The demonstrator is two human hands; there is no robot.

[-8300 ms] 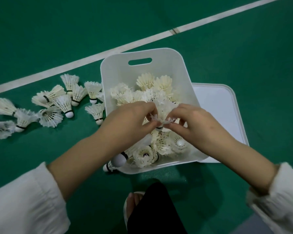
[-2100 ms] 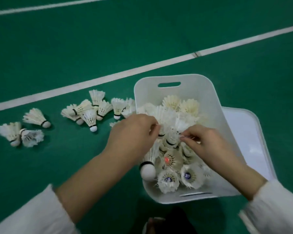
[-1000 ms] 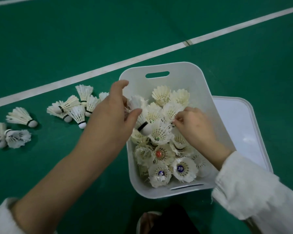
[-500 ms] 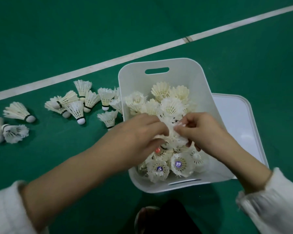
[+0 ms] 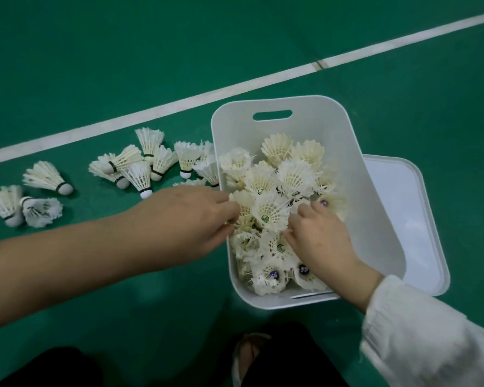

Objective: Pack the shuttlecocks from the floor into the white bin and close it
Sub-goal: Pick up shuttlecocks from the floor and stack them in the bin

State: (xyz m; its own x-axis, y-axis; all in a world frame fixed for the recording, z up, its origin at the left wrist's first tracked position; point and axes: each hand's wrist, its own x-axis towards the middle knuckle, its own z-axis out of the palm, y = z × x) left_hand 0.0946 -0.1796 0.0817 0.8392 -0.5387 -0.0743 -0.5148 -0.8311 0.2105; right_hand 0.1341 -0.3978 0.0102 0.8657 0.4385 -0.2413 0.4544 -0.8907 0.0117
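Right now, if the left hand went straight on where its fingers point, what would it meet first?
Probably the nearest shuttlecock in the white bin, just past the left hand; depth is unclear.

A: What's underfoot?
B: A green floor point(image 5: 123, 65) — smooth, faintly mottled.
A: Any markings?
B: One white line point(image 5: 207, 96) slanting from lower left to upper right — a small dark seam point(image 5: 320, 64) crosses it. Light is soft, even.

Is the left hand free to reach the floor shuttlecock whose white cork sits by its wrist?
Probably yes. The shuttlecock lies on open floor just beyond the left hand, with nothing between them. The fingers would first have to leave the bin.
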